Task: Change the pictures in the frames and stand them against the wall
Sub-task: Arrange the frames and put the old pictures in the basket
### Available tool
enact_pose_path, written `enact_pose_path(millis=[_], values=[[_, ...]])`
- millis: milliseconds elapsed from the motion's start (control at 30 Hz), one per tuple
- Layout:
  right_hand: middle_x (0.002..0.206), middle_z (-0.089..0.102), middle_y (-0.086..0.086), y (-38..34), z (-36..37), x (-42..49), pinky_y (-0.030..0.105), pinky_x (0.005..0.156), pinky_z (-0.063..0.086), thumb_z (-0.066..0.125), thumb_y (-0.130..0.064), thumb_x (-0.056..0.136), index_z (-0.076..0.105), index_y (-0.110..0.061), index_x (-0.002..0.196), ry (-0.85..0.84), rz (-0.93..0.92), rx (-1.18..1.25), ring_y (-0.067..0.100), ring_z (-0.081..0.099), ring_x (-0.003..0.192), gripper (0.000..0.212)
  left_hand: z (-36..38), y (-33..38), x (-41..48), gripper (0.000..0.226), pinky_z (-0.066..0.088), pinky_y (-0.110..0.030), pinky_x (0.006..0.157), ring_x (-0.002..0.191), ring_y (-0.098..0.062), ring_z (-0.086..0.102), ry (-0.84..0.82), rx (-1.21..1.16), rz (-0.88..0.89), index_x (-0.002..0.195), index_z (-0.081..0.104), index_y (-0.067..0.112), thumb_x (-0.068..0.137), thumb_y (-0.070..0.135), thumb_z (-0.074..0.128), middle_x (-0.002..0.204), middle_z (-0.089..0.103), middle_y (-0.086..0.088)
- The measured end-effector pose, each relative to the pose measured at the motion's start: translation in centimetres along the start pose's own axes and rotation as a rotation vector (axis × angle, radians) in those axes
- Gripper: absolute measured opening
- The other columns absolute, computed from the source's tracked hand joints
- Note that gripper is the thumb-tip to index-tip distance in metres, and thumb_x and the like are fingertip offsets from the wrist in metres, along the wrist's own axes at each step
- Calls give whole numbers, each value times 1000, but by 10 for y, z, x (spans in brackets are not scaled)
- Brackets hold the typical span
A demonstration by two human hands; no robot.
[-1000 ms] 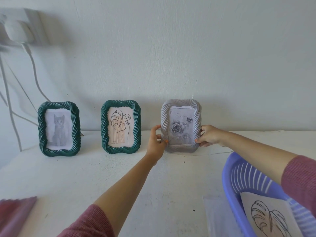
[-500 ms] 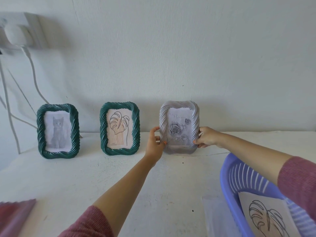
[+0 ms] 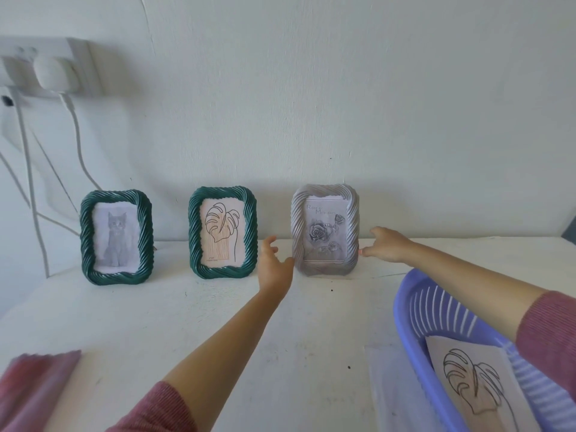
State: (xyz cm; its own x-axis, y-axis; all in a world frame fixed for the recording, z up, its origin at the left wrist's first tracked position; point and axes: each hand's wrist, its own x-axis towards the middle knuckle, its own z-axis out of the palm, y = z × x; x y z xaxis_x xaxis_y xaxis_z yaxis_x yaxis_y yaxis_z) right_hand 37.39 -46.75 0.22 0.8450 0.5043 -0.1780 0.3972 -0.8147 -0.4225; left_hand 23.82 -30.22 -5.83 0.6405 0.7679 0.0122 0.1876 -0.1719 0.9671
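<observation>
Three rope-patterned frames stand upright against the white wall. A green frame with a grey cat picture (image 3: 116, 237) is on the left, a green frame with a leaf drawing (image 3: 222, 232) in the middle, and a silver frame with a rose picture (image 3: 325, 230) on the right. My left hand (image 3: 274, 265) hovers just left of the silver frame with fingers spread, its thumb near the frame's lower left edge. My right hand (image 3: 386, 244) is at the frame's right edge with fingers relaxed, fingertips just touching or barely off it. Neither hand grips anything.
A purple plastic basket (image 3: 414, 310) at the lower right holds a loose leaf drawing (image 3: 473, 381). Clear plastic sheet (image 3: 386, 388) lies beside it on the white table. A reddish blurred object (image 3: 31, 388) sits at the lower left. White cables (image 3: 31, 182) hang from a wall socket on the left.
Both hands gripped the silver frame's sides before. They have let go and opened, drawing slightly away, and the frame stands by itself against the wall.
</observation>
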Motion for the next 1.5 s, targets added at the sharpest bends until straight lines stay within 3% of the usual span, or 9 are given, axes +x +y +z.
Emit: enact_pose_path(millis=[267, 467, 600, 733, 967, 1033, 1133, 1300, 1500], values=[[149, 26, 13, 4, -14, -73, 37, 105, 33, 55, -30, 89, 21, -11, 145, 205, -55, -5, 30, 36, 133, 68, -10, 10, -51, 42, 47, -36, 89, 107, -25, 54, 21, -6, -36, 126, 45, 12, 86, 7, 56, 125, 51, -11], [151, 27, 8, 7, -11, -142, 36, 107, 30, 53, -32, 91, 27, -14, 144, 305, -91, 50, 25, 37, 134, 62, -18, 11, -115, 31, 41, -22, 57, 83, -19, 52, -240, 106, -81, 116, 56, 9, 85, 9, 55, 117, 57, -8], [146, 35, 7, 13, -3, -190, 33, 101, 34, 53, -35, 91, 33, -15, 141, 220, -42, 62, 24, 42, 127, 58, -20, 4, -155, 5, 37, -24, 63, 70, -29, 45, -471, 255, -115, 79, 59, 11, 79, 8, 55, 82, 52, -12], [148, 36, 4, 24, 10, -242, 33, 104, 33, 50, -38, 91, 34, -16, 141, 94, 9, 25, 21, 40, 131, 57, -13, 0, -191, 32, 30, -21, 46, 49, -17, 36, -555, 429, -87, 54, 36, 10, 78, 12, 57, 56, 39, -2], [128, 55, 17, 47, 24, -307, 45, 98, 43, 58, -44, 85, 47, -3, 125, 5, 15, -58, 30, 54, 115, 58, 13, 4, -234, 25, 37, -27, 60, 75, -24, 48, -532, 612, 31, 61, 39, 7, 80, 14, 53, 69, 43, -4], [116, 59, 17, 56, 25, -313, 41, 87, 46, 57, -40, 87, 49, -2, 121, -9, -23, -95, 30, 58, 103, 51, 21, 5, -243, 15, 40, -30, 69, 95, -29, 53, -496, 704, 77, 81, 53, 3, 83, 18, 55, 93, 55, -10], [88, 59, 10, 67, 29, -319, 34, 65, 38, 50, -39, 91, 53, -5, 96, -27, -101, -104, 27, 55, 81, 35, 31, 4, -252, 38, 44, -31, 84, 116, -29, 48, -431, 814, 118, 111, 55, 4, 86, 32, 60, 122, 50, -15], [63, 42, -3, 78, 38, -318, 33, 59, 31, 41, -44, 94, 39, -19, 75, 49, -201, -223, 24, 48, 69, 31, 41, 9, -255, 47, 45, -31, 87, 117, -27, 49, -373, 832, 57, 115, 51, 4, 82, 32, 68, 124, 51, -13], [64, 38, -2, 83, 38, -313, 33, 62, 31, 39, -43, 95, 41, -11, 82, 60, -274, -223, 24, 44, 69, 34, 45, 16, -251, 39, 45, -27, 73, 104, -25, 60, -344, 725, -70, 104, 53, 5, 74, 22, 73, 108, 60, -9]])
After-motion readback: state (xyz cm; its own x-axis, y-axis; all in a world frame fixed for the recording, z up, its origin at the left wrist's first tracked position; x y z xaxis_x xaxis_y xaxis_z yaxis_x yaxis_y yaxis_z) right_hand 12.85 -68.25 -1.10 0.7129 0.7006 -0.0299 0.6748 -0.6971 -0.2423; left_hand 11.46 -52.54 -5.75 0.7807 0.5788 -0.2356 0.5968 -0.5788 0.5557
